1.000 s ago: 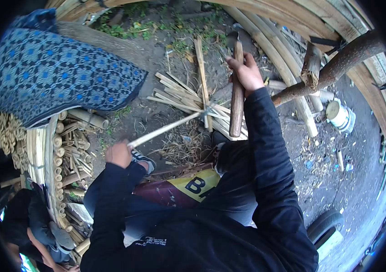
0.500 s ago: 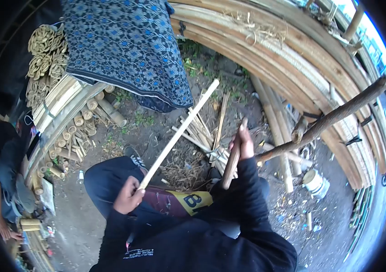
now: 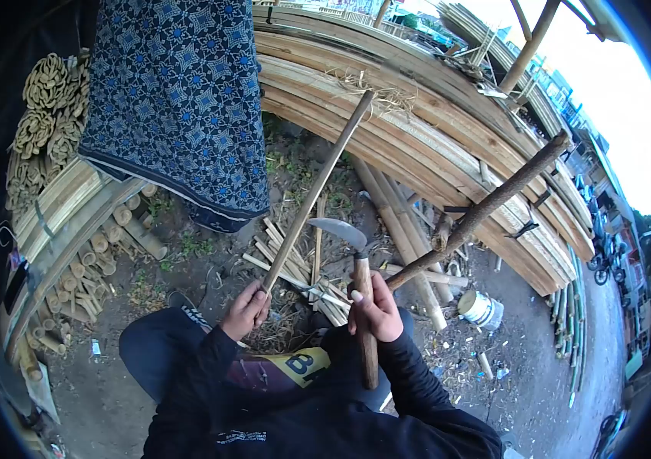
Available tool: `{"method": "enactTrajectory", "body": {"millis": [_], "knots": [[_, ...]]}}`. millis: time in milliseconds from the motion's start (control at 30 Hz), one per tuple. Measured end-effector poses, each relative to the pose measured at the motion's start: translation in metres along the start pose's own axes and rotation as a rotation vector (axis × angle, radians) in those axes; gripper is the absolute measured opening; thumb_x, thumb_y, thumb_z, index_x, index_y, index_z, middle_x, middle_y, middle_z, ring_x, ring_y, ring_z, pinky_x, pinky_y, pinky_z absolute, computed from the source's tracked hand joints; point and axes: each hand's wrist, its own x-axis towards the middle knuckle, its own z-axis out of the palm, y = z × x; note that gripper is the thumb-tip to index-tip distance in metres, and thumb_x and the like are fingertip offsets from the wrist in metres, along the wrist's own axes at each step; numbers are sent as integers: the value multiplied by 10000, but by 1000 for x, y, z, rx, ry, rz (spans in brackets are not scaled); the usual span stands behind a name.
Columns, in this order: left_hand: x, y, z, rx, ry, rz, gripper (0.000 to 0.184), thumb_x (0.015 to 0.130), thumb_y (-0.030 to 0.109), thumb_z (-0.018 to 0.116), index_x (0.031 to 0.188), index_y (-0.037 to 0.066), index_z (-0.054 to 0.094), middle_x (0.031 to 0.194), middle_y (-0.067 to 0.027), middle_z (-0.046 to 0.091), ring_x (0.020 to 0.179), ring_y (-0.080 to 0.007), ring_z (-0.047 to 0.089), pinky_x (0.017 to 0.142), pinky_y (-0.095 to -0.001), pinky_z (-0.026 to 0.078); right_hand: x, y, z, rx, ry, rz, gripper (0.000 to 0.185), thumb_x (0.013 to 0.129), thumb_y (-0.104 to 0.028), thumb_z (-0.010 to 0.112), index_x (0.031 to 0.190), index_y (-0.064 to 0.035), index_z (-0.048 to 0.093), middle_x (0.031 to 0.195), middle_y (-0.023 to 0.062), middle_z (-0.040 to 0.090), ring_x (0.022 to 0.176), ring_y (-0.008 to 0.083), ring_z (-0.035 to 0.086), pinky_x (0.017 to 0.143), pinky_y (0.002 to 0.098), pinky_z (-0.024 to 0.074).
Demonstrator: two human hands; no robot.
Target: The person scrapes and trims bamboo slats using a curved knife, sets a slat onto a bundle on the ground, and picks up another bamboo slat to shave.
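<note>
My left hand (image 3: 246, 310) is closed round the lower end of a long bamboo strip (image 3: 314, 195), which slants up and to the right. In my right hand (image 3: 376, 308) is the wooden handle of a sickle (image 3: 341, 231), its curved blade pointing left, close to the strip. Whether blade and strip touch, I cannot tell. Beyond my hands, a bundle of split bamboo strips (image 3: 272, 256) lies on the ground. A yellow and maroon sheet (image 3: 268, 370) shows between my legs.
A rough branch (image 3: 486, 206) juts in at the right, before stacked planks (image 3: 432, 130). Blue patterned cloth (image 3: 180, 99) hangs at the upper left above cut bamboo poles (image 3: 92, 256). A white bucket (image 3: 481, 308) sits on the ground at the right.
The view has tilted up. My left hand has raised the strip from low to upright and moved toward the middle. My right hand has brought the sickle beside it, blade now in plain view.
</note>
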Motion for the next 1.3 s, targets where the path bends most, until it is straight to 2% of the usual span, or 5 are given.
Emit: {"method": "enactTrajectory", "body": {"millis": [233,400,1033,1233,1300], "knots": [[-27,-7,12,-326,93,117,253,1039,314,390,1082,80,476,642,24,427,473,-53,384,450,-206,347,6,25,42,-72,-107,-14,400,1009,-252,476,1319,-33,351,785,41,506,552,123,544,497,259,468],[-41,7,1,-256,152,-89,256,1036,338,373,1040,99,465,638,-9,434,483,-74,421,491,-203,383,17,27,79,-95,-122,91,329,1013,-276,467,1243,-49,406,759,37,514,563,110,520,498,239,465],[-57,3,-22,-101,372,-15,502,1030,499,258,808,103,472,523,21,379,421,-72,359,409,-240,287,38,44,103,-362,-445,278,338,1022,-337,403,1184,-42,433,797,72,532,561,133,518,522,246,467],[-57,-12,-21,-122,339,15,535,1034,482,262,698,102,432,530,25,372,429,-83,364,425,-262,293,67,13,114,-256,-206,179,309,1023,-348,413,1129,-60,443,762,50,514,559,116,521,466,231,459],[-56,-13,-21,-78,375,35,537,1032,486,269,684,107,424,525,26,365,429,-80,363,423,-261,288,52,-1,125,-477,-417,466,310,1023,-347,416,1128,-57,443,756,47,514,536,118,519,465,231,456]]}}
